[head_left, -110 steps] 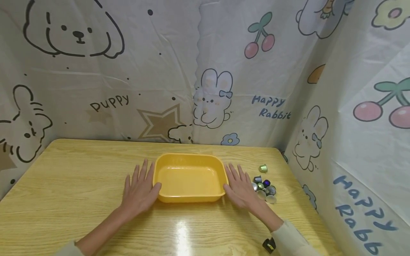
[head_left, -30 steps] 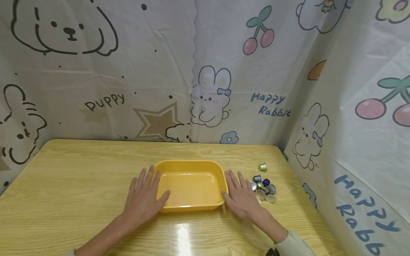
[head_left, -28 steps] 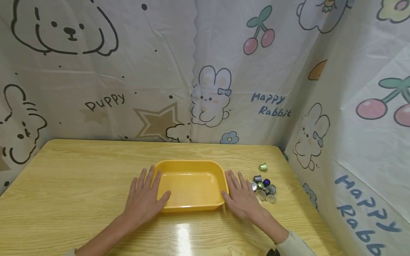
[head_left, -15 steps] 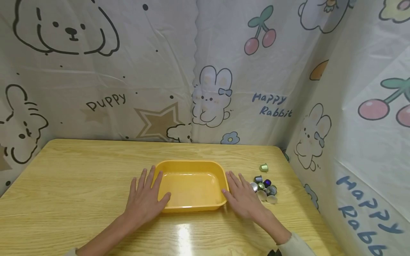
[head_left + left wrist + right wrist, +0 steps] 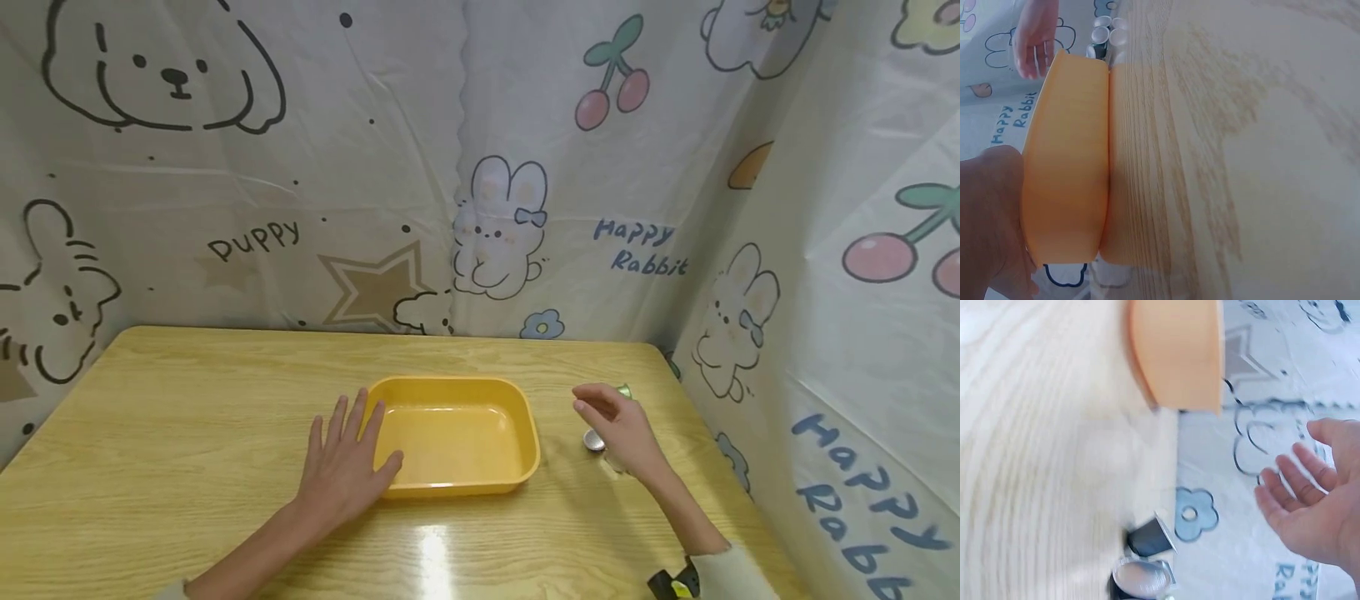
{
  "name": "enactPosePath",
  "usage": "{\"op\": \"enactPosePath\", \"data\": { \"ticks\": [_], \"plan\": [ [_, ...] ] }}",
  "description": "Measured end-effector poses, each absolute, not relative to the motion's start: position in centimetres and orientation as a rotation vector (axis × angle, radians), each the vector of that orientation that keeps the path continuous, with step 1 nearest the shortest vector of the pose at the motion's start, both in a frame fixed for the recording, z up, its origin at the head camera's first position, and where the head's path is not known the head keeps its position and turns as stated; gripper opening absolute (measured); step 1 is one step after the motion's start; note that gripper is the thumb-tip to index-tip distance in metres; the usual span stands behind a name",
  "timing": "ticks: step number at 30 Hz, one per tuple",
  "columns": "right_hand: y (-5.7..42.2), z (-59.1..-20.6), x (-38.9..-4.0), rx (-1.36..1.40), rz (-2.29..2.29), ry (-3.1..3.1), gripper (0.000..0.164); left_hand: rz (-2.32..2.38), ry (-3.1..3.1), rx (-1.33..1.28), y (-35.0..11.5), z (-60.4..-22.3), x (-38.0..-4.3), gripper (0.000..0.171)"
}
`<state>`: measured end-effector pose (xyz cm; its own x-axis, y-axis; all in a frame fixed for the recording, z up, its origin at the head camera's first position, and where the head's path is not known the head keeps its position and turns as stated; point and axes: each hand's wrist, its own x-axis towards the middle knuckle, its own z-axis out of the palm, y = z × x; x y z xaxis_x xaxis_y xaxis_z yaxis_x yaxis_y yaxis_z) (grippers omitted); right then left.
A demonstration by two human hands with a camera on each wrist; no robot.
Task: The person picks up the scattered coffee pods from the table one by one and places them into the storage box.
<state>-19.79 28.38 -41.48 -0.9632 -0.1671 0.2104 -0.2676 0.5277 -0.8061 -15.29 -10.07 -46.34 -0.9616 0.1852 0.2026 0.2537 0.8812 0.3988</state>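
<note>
A yellow rectangular basin (image 5: 450, 487) stands on the wooden table with nothing inside. My left hand (image 5: 341, 467) lies at its left side, fingers spread and straight, thumb over the rim. In the left wrist view that hand (image 5: 991, 219) is at the rim of the basin (image 5: 1069, 162). My right hand (image 5: 618, 429) is raised above the small coffee capsules to the right, fingers loosely bent, covering most of them. A silver-lidded capsule (image 5: 594, 440) shows beside it. The right wrist view shows the right hand (image 5: 1316, 494) holding nothing, with a dark capsule (image 5: 1150, 537) below.
A green capsule (image 5: 624, 390) peeks out behind the right hand. A black strapped device (image 5: 675, 583) is at the right wrist. The printed curtain (image 5: 375, 167) hangs behind and to the right of the wooden table (image 5: 225, 400).
Earlier the basin slid slightly toward me between both hands. My right hand has since left its right side and moved right, up over the capsules. The left hand stays put.
</note>
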Motion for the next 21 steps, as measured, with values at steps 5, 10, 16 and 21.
{"op": "enactPosePath", "data": {
  "ticks": [5, 10, 16, 21],
  "plan": [
    [31.0, -40.9, -19.2, 0.335, 1.575, -2.523, 0.034, -0.636, -2.89, -0.345, -10.0, -46.5, -15.3, 0.074],
    [33.7, -41.6, -18.1, 0.267, 1.563, -2.468, 0.035, -0.644, -2.882, -0.349, -10.0, -46.6, -15.4, 0.074],
    [36.6, -43.0, -16.4, 0.132, 1.436, -2.541, 0.037, -0.667, -2.864, -0.356, -9.9, -46.6, -15.4, 0.072],
    [38.4, -44.3, -15.8, 0.034, 1.351, -2.689, 0.045, -0.672, -2.866, -0.345, -10.1, -46.6, -15.3, 0.072]
  ]
}}
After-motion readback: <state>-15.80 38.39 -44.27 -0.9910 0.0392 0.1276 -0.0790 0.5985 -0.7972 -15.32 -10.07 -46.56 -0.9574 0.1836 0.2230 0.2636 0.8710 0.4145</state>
